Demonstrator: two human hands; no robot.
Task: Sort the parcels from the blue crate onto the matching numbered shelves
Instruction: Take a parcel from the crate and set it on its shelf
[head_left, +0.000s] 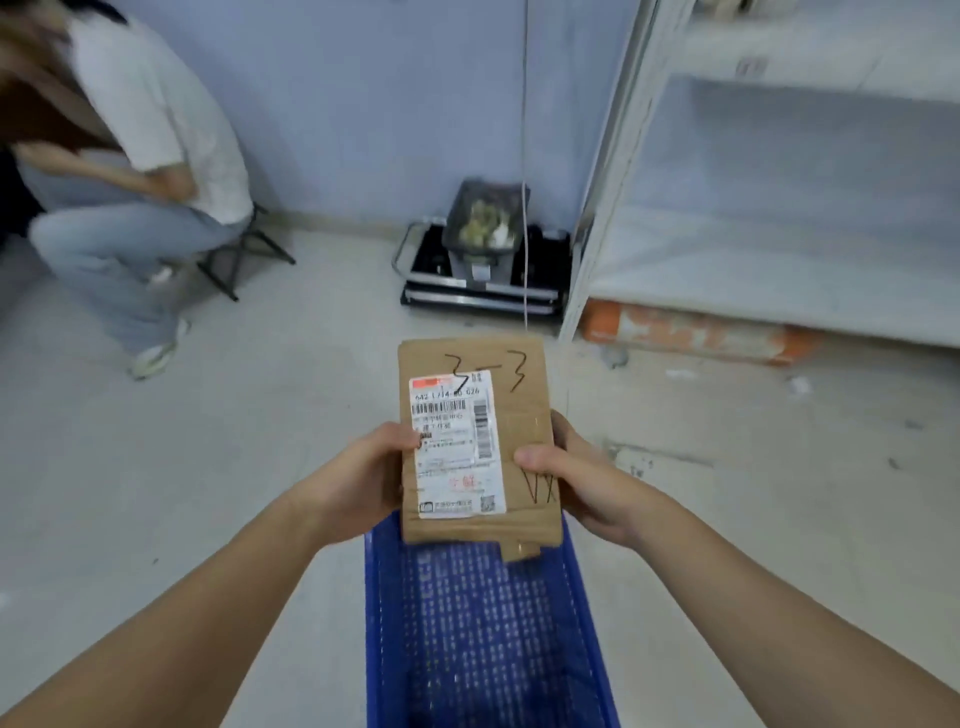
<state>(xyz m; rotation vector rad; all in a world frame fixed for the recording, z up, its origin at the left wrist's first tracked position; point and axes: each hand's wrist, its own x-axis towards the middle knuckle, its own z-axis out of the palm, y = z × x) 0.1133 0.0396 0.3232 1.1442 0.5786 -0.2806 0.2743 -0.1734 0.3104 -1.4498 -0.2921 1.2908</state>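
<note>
A flat brown cardboard parcel with a white shipping label and "3-3" handwritten at its top is held up over the far end of the blue crate. My left hand grips its left edge, thumb on the label. On the other side, my right hand grips the right edge with the thumb on the face. The crate's visible mesh bottom shows no other parcels. White metal shelves stand at the right; their number tags are too blurred to read.
A person in a white shirt and jeans sits on a folding stool at the left. A black flat cart with a bin stands against the back wall. An orange-and-white object lies under the lowest shelf. A thin cord hangs down mid-frame.
</note>
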